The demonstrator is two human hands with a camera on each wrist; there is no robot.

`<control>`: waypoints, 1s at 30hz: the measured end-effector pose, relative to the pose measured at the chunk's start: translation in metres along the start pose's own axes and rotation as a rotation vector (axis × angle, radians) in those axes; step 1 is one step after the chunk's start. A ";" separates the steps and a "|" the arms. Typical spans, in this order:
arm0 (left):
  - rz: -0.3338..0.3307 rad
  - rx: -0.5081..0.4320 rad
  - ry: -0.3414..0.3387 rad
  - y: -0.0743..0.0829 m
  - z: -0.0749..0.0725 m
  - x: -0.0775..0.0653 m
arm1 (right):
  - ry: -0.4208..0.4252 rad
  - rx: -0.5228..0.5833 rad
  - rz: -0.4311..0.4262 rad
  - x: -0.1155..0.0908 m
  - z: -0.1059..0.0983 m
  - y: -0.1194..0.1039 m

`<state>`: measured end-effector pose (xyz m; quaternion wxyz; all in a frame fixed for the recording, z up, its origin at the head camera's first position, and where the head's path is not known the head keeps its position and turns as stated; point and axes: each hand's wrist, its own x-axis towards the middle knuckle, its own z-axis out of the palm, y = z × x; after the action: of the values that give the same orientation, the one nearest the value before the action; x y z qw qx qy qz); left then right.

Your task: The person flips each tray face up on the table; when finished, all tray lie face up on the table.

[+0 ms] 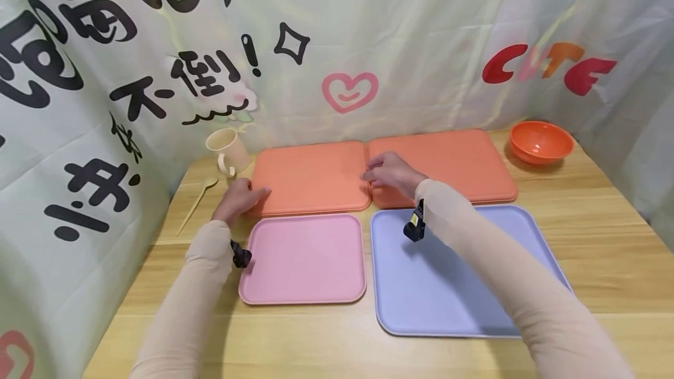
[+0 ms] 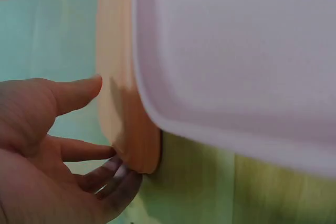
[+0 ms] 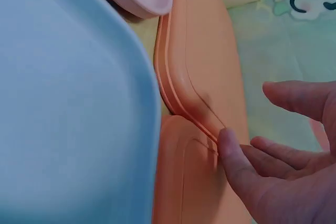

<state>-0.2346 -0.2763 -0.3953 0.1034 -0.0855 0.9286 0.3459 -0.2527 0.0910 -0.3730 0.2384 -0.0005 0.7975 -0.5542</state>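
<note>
Two flat orange trays lie side by side at the back of the table: the left orange tray [image 1: 310,177] and the right orange tray [image 1: 453,168]. My left hand [image 1: 239,199] is at the left tray's outer edge; its fingertips touch the tray's side, while the thumb [image 2: 79,94] stands apart from the fingers. Over the seam between the two trays is my right hand [image 1: 392,173]. One fingertip [image 3: 229,142] touches the left tray's rim near its front corner, and the thumb is held away. The fingers' undersides are partly hidden in the head view.
A pink tray [image 1: 305,259] and a larger blue tray [image 1: 447,285] lie in front of the orange ones. At the back left stand a cream mug [image 1: 231,148] and a cream spoon [image 1: 197,203]. An orange bowl [image 1: 540,144] sits at the back right. A printed cloth hangs behind.
</note>
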 end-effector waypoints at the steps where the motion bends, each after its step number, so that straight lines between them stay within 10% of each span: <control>1: -0.010 0.012 0.006 0.000 0.001 0.001 | 0.009 0.006 0.005 0.004 0.001 0.000; 17: -0.018 -0.048 -0.014 -0.007 -0.001 0.013 | 0.160 0.098 0.023 0.030 0.023 0.000; 30: -0.161 -0.222 0.032 0.003 0.001 0.014 | 0.238 0.460 0.060 0.028 0.031 0.002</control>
<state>-0.2486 -0.2748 -0.3980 0.1057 -0.1763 0.8764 0.4355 -0.2656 0.0570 -0.3936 0.1528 0.1425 0.6724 -0.7100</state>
